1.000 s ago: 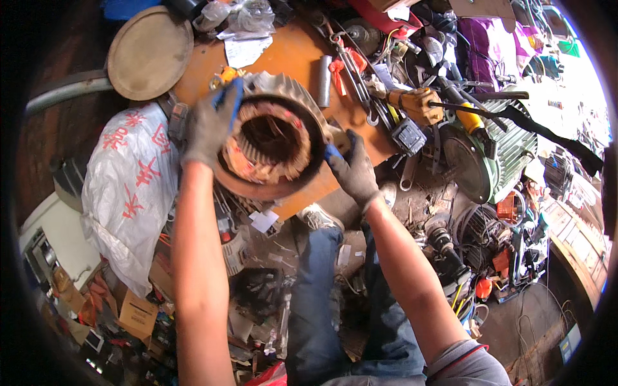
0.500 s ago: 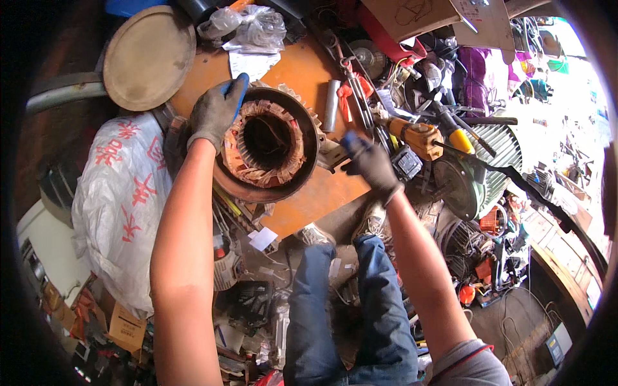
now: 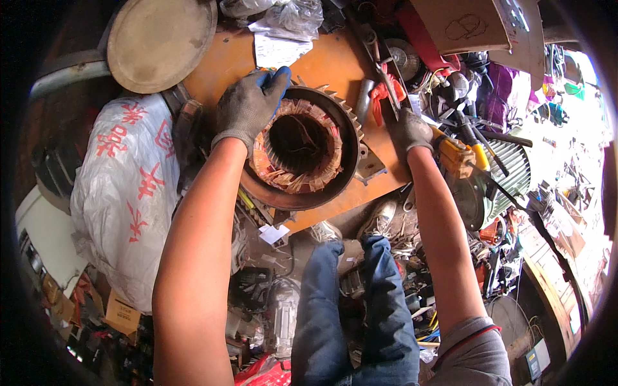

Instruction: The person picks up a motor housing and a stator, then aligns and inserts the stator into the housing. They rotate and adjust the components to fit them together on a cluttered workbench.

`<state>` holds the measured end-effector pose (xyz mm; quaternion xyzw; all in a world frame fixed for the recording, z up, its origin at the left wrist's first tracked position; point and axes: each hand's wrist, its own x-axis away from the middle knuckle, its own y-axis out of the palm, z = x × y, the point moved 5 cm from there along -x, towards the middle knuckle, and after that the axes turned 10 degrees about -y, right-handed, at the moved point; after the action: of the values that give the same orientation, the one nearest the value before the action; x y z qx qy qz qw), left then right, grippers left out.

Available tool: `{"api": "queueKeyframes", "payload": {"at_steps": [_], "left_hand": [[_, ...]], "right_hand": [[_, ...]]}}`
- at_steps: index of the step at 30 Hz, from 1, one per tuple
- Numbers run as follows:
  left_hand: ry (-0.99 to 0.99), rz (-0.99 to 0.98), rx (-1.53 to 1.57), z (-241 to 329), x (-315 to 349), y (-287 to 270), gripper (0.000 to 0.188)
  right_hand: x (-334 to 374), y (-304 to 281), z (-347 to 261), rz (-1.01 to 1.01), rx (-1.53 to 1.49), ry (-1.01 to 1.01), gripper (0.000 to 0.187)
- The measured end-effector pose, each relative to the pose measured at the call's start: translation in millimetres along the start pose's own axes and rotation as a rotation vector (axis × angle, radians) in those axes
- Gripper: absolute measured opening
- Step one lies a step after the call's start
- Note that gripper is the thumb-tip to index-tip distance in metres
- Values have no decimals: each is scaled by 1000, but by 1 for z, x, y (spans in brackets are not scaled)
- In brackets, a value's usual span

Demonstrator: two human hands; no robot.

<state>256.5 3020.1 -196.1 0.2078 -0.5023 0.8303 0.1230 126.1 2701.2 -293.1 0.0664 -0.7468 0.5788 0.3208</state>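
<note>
A round motor stator (image 3: 351,154) stands on the orange tabletop (image 3: 328,61), its copper windings wrapped in pale tape around a dark hollow bore. My left hand (image 3: 248,106), in a grey and blue work glove, grips the stator's upper left rim. Over at the table's right edge, my gloved right hand (image 3: 411,132) is among long metal tools (image 3: 389,87) with a red rag (image 3: 381,96) around them. Its fingers are in shadow, so what they hold, if anything, cannot be made out. A short metal cylinder (image 3: 364,100) lies between the stator and the tools.
A round tan lid (image 3: 161,45) is at the far left, above a white plastic sack (image 3: 129,199). To the right are a yellow power tool (image 3: 456,156) and a green finned motor (image 3: 512,167). Cardboard (image 3: 460,26) juts in at the back right. Parts clutter the floor around my feet.
My right hand has moved right and away from me, from beside the stator to the tools at the table edge. The left hand stays at the stator's rim. The view has shifted.
</note>
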Motion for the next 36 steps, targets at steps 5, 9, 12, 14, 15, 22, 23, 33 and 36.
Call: {"api": "queueKeyframes", "payload": {"at_steps": [5,9,12,14,15,22,23,33,36], "left_hand": [[-11,-11,4,7,2,-1,54],[-34,8,9,3,4,-2,54],[-11,1,2,1,-1,3,56],[-9,-5,-9,3,-4,6,57],[-24,2,-2,-2,-4,5,56],[-79,11,-40,-4,-3,5,54],[-91,-2,-33,-6,-5,6,54],[-59,9,-19,-6,-5,10,55],[-38,8,1,1,0,4,54]], "right_hand": [[-18,-42,1,-43,-270,-324,42],[-9,-74,-56,-193,-1296,-163,23],[-16,-58,-66,-140,-1283,-135,15],[-24,-37,-58,-133,-1303,-47,16],[-18,-33,-69,-138,-1367,-3,16],[7,-33,-88,24,-1620,87,19],[5,-32,-82,29,-1656,99,19],[37,-14,-91,146,-1836,-134,30],[47,-15,-100,208,-1807,-213,35]]}}
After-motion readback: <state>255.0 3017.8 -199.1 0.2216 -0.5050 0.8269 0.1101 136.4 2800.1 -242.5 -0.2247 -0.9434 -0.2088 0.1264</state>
